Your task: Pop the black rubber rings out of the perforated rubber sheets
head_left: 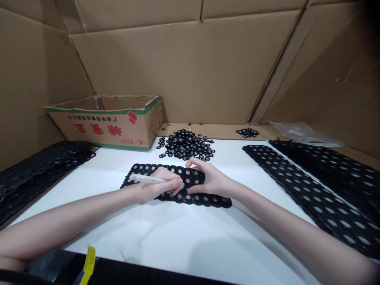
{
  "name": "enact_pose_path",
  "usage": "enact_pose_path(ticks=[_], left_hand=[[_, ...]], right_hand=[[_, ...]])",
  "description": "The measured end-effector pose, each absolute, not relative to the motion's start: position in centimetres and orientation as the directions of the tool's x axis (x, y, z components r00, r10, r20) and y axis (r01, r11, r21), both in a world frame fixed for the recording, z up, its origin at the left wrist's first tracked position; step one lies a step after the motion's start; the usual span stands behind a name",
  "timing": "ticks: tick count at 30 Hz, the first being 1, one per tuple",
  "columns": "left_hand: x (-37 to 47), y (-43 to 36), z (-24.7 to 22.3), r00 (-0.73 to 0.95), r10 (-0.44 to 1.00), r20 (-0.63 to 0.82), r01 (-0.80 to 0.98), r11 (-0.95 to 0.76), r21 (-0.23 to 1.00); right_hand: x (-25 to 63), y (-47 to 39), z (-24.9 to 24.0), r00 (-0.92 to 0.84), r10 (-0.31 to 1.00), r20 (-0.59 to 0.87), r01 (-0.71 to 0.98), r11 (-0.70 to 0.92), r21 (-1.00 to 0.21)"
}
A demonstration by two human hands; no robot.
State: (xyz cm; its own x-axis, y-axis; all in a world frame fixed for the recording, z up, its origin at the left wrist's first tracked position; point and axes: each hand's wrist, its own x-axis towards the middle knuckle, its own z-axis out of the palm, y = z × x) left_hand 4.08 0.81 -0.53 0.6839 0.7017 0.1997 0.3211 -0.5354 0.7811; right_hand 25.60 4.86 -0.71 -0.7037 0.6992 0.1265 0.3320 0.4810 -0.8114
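Note:
A black strip with rows of pale round dots (pixel 175 196) lies across the white table in front of me. My left hand (pixel 160 184) is closed around a white pen-like tool (pixel 145 179), its fingertips low over the strip's middle. The tool's back end points left, and its working tip is hidden by my fingers. My right hand (pixel 208 178) rests at the strip's right part, thumb and forefinger curved apart on its surface. Just behind the strip sits a heap of small black rings (pixel 187 144).
An open cardboard box (pixel 103 126) stands at the back left. Dark dotted strips (pixel 297 186) lie on the right, more black material (pixel 44 166) on the left. A small ring pile (pixel 247 132) and a clear plastic bag (pixel 305 132) are at the back right. Cardboard walls surround the table.

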Motion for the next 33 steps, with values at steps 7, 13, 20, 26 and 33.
enact_pose_path(ticks=[7, 13, 20, 26, 33], left_hand=[[4.1, 0.7, -0.4, 0.692, 0.694, 0.196, 0.332, -0.548, 0.768], [4.3, 0.9, 0.2, 0.736, 0.665, 0.124, 0.365, -0.545, 0.754], [4.2, 1.5, 0.3, 0.742, 0.668, 0.045, 0.372, -0.468, 0.802], [4.0, 1.5, 0.2, 0.726, 0.686, 0.052, 0.328, -0.412, 0.850], [4.3, 1.4, 0.4, 0.775, 0.632, -0.018, 0.348, -0.403, 0.846]], right_hand=[[25.5, 5.0, -0.9, -0.699, 0.703, 0.130, 0.326, 0.476, -0.817], [25.5, 5.0, -0.9, -0.701, 0.701, 0.134, 0.327, 0.482, -0.813], [25.5, 5.1, -1.0, -0.693, 0.701, 0.166, 0.330, 0.514, -0.792], [25.5, 4.6, -0.6, -0.706, 0.692, 0.147, 0.329, 0.505, -0.798], [25.5, 4.5, -0.5, -0.718, 0.673, 0.176, 0.327, 0.550, -0.768]])
